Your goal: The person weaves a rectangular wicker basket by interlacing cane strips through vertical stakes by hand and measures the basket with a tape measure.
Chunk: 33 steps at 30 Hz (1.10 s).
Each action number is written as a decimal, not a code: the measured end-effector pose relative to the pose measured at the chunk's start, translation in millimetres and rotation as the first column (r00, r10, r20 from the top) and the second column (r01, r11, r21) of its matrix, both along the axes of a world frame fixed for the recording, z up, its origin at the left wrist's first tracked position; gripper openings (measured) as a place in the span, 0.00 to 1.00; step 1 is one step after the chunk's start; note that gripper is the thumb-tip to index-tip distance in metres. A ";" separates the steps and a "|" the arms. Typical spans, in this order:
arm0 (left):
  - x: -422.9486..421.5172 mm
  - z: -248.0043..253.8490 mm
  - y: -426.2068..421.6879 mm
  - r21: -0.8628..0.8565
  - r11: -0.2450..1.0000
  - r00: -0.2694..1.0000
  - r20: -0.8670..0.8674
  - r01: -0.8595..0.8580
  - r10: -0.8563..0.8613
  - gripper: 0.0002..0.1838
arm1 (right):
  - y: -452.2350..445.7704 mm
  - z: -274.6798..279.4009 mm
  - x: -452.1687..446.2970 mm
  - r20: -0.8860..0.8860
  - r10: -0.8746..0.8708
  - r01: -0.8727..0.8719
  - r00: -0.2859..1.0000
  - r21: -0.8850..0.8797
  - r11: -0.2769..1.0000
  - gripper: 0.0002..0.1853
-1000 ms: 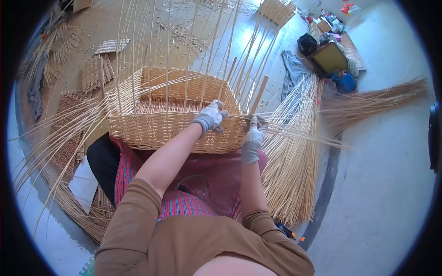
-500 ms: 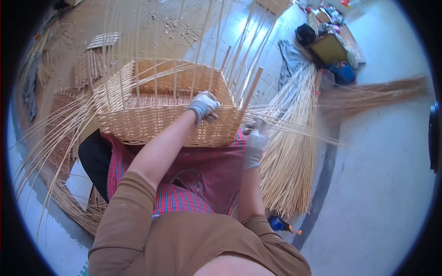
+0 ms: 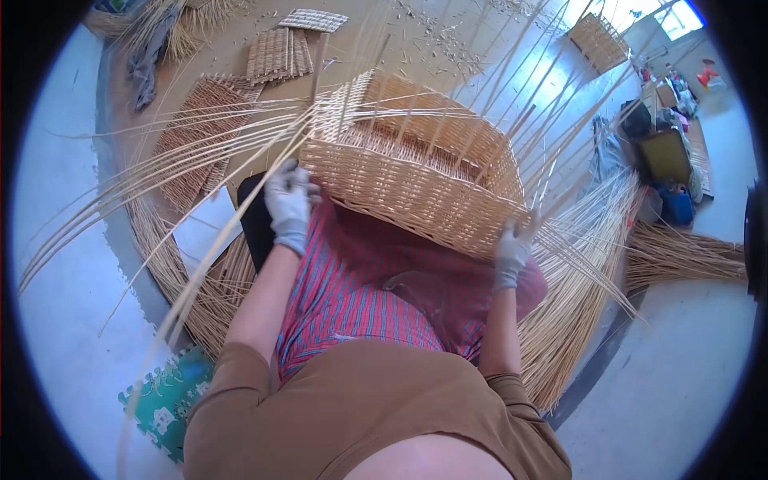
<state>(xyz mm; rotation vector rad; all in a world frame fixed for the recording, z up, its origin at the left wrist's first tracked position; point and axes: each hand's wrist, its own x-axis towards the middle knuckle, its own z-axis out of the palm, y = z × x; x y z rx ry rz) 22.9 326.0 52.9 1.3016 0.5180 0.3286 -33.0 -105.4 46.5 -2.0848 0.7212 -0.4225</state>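
Note:
A half-woven wicker basket (image 3: 408,192) rests tilted across my lap, its right end lower, with long upright stakes rising from its rim. My left hand (image 3: 290,200), in a pale glove, is closed at the basket's lower left corner; its fingertips are partly hidden. Loose weaving strands (image 3: 192,160) fan out leftward from that corner, and one passes close by my left fingers. At the lower right corner my gloved right hand (image 3: 513,250) grips the basket's end. A red striped cloth (image 3: 368,316) covers my lap beneath the basket.
A large bundle of pale canes (image 3: 588,320) lies on the right, with darker canes (image 3: 680,256) beyond. Woven panels (image 3: 204,132) lie on the floor at the left. Another wicker piece (image 3: 598,44) stands at the back. A green foam mat (image 3: 168,400) is at lower left.
My left hand has moved from the front rim to the left corner. My right hand has gone from the loose strands to the right end. The basket has tilted, and the view has swung left.

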 end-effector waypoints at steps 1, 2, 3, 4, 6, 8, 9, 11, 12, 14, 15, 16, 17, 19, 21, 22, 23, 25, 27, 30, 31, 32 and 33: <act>8.4 1.5 34.0 -0.005 0.998 0.997 0.049 -0.065 0.065 0.09 | 25.0 1.4 1.8 0.148 -0.015 0.005 0.989 0.068 0.998 0.26; 17.5 4.2 58.8 -0.011 0.992 0.986 0.101 -0.130 0.130 0.08 | 53.5 1.9 4.3 0.296 -0.038 -0.003 0.955 0.138 0.990 0.25; 25.3 12.3 72.0 -0.015 0.991 0.986 0.106 -0.129 0.130 0.08 | 88.9 12.4 8.6 0.253 0.155 -0.196 0.955 0.147 0.970 0.24; 30.3 24.5 82.2 0.101 0.990 0.990 0.110 -0.103 0.092 0.09 | 129.2 31.6 9.9 0.215 0.336 -0.373 0.917 0.165 0.913 0.24; 33.9 16.3 95.7 0.201 0.978 0.992 0.118 -0.059 0.036 0.11 | 206.1 48.0 16.0 0.132 0.715 -0.720 0.687 0.259 0.644 0.16; 18.2 -9.4 100.5 0.149 0.989 0.962 0.268 0.000 -0.040 0.10 | 275.7 82.5 21.5 0.151 0.904 -0.910 0.401 -0.045 0.411 0.15; 7.7 -10.5 97.1 0.125 0.992 0.940 0.333 0.030 -0.070 0.10 | 306.7 93.2 26.3 0.190 0.932 -0.933 0.310 -0.130 0.337 0.16; -19.7 -0.9 90.6 0.101 0.993 0.918 0.383 0.068 -0.102 0.10 | 361.8 122.3 39.3 0.368 0.926 -0.933 0.085 -0.297 0.203 0.16; -31.4 9.8 97.4 -0.022 0.984 0.932 0.323 0.179 -0.163 0.10 | 381.3 134.3 44.2 0.491 0.869 -0.911 -0.062 -0.383 0.152 0.17; -33.3 12.3 115.0 -0.055 0.923 0.913 0.179 0.381 -0.366 0.19 | 394.9 134.9 39.5 0.396 0.881 -0.942 -0.257 -0.306 -0.138 0.14; -25.8 5.2 126.0 0.047 0.870 0.865 0.086 0.491 -0.494 0.25 | 389.7 141.5 37.9 0.281 0.915 -0.863 -0.290 -0.490 -0.123 0.15; -6.1 -11.8 140.2 0.348 0.713 0.782 -0.110 0.609 -0.614 0.31 | 386.8 133.3 31.8 0.120 0.960 -0.866 -0.253 -0.470 -0.170 0.16; 1.0 28.5 123.5 0.371 0.732 0.775 0.048 0.571 -0.630 0.36 | 382.6 124.1 28.5 0.078 0.961 -0.854 -0.264 -0.483 -0.195 0.15; 12.3 100.9 63.1 0.470 0.832 0.842 0.283 0.295 -0.459 0.33 | 366.9 107.8 22.2 -0.004 0.973 -0.859 -0.232 -0.469 -0.207 0.14; 45.0 74.0 69.2 0.513 0.831 0.827 0.356 0.217 -0.435 0.29 | 335.5 114.6 27.8 -0.069 0.984 -0.874 -0.162 -0.453 -0.176 0.13; 58.8 72.5 77.2 0.254 0.935 0.849 0.407 0.249 -0.337 0.20 | 311.5 117.6 40.4 -0.049 0.994 -0.901 -0.098 -0.420 -0.110 0.09; 72.5 71.0 85.3 -0.032 0.971 0.870 0.450 0.238 -0.199 0.12 | 282.0 89.5 44.6 0.177 0.952 -0.848 0.249 -0.436 0.302 0.09; 80.4 66.2 93.4 -0.080 0.980 0.920 0.367 0.180 -0.138 0.13 | 231.8 82.9 96.1 0.277 0.534 -0.602 0.799 0.388 0.698 0.23; 73.3 62.9 87.4 0.061 0.988 0.908 0.389 0.142 -0.154 0.15 | 207.6 25.3 140.2 0.542 0.209 -0.578 0.814 0.716 0.392 0.35; 43.7 58.0 52.8 0.051 0.990 0.887 0.440 0.130 -0.139 0.17 | 218.5 30.1 136.3 0.611 0.259 -0.615 0.748 0.491 0.617 0.29; 39.7 48.5 37.4 0.191 0.981 0.883 0.456 0.025 -0.111 0.20 | 207.3 26.0 130.1 0.594 0.321 -0.648 0.738 0.492 0.581 0.18; 36.5 36.7 24.7 0.322 0.944 0.874 0.476 -0.071 -0.096 0.24 | 198.3 28.3 123.3 0.583 0.308 -0.631 0.752 0.501 0.592 0.18; 36.5 22.1 22.7 0.316 0.947 0.876 0.469 -0.047 -0.113 0.24 | 186.8 32.4 117.6 0.422 0.388 -0.566 0.819 0.491 0.662 0.14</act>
